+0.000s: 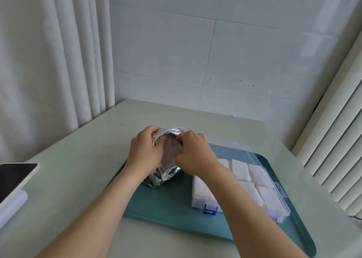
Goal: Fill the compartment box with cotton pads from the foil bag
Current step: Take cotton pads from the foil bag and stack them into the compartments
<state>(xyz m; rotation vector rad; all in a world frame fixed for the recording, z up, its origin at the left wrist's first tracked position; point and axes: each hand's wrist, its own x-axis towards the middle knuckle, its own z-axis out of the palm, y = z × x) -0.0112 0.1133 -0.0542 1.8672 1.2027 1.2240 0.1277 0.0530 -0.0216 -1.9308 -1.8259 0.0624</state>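
Item 1, foil bag [164, 171]: silver, crumpled, standing at centre frame on the far left part of the teal tray [166, 205], mouth upward

Item 2, left hand [145, 150]: fingers curled round the left edge of the bag mouth, gripping the foil

Item 3, right hand [194, 156]: fingers bent, pinching the right edge of the mouth; whether it also has pads between its fingers cannot be told

Item 4, compartment box [197, 201]: clear plastic, blue latch [210, 209], lower right of centre on the same tray, just beside the bag; lid [231, 150] lying open behind it

Item 5, cotton pads [241, 169]: white squares lying in the visible compartments; the near ones are partly hidden by the right forearm

Item 6, dark-screened device [15, 179]: left edge of frame, on the pale table [98, 140]

Hazards, as judged:
- pulling the mouth apart too hard could tear the foil or jerk the bag over, spilling pads onto the tray
- the right forearm crosses above the box; dropping it could press or scatter pads already placed
- compartments look close to full, so more pads may ride up and stop the lid closing
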